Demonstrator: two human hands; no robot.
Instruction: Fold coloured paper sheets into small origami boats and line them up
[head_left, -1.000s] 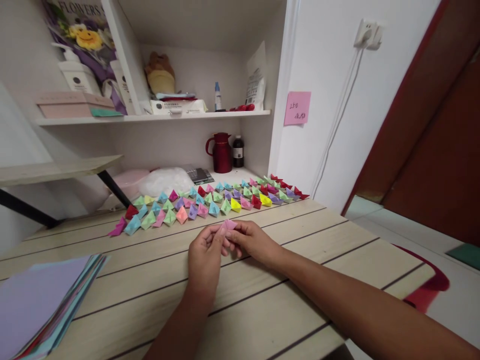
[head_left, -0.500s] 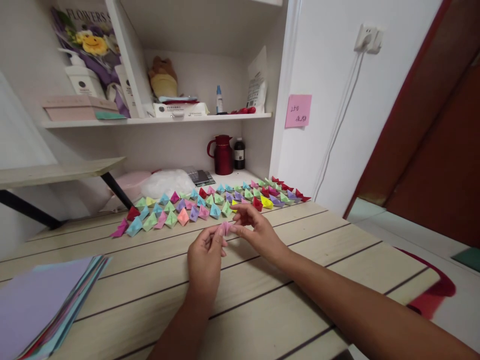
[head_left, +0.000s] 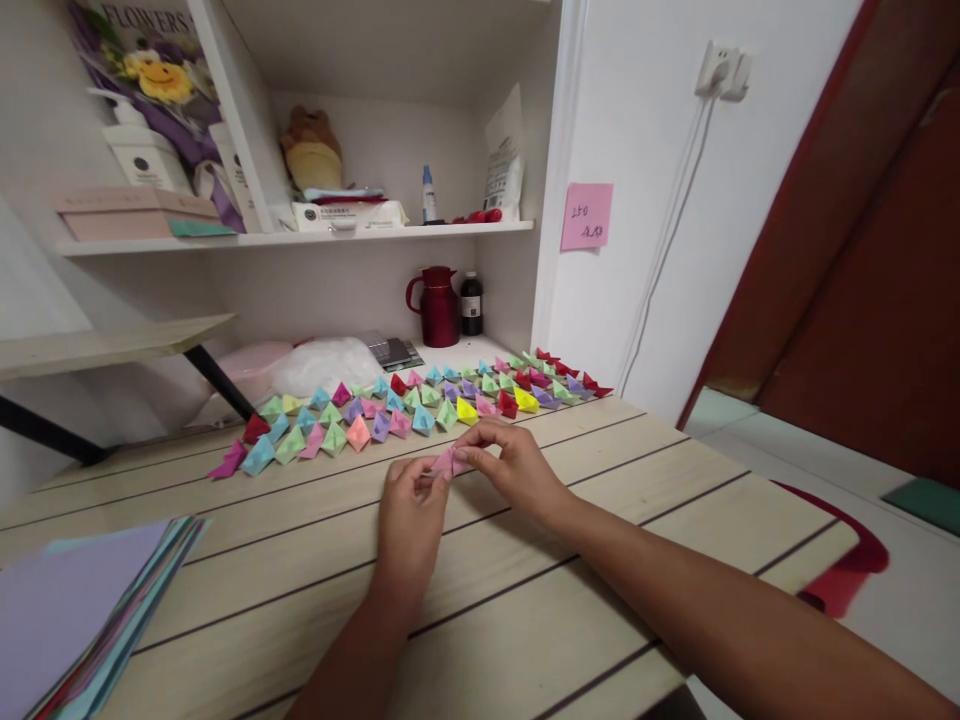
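A small pink folded paper boat (head_left: 445, 463) is held up between my two hands, just above the table. My left hand (head_left: 411, 510) pinches its left side between thumb and fingers. On the other side, the thumb and fingers of my right hand (head_left: 510, 465) close on its right edge; part of the paper is hidden by the fingertips. Just beyond my hands stand rows of small folded paper boats in many colours, among them a yellow boat (head_left: 466, 411) and an orange boat (head_left: 358, 433).
A stack of coloured paper (head_left: 82, 610) lies at the table's left front. A raised wooden stand (head_left: 112, 345) is at the left. Behind the boats are a plastic bag (head_left: 326, 366), a red jug (head_left: 439, 308) and a dark bottle (head_left: 471, 303). A red stool (head_left: 847, 565) stands at the right.
My right fingers have closed down onto the pink paper, which now looks spread wider and more pointed between both hands. The view has shifted slightly to the right.
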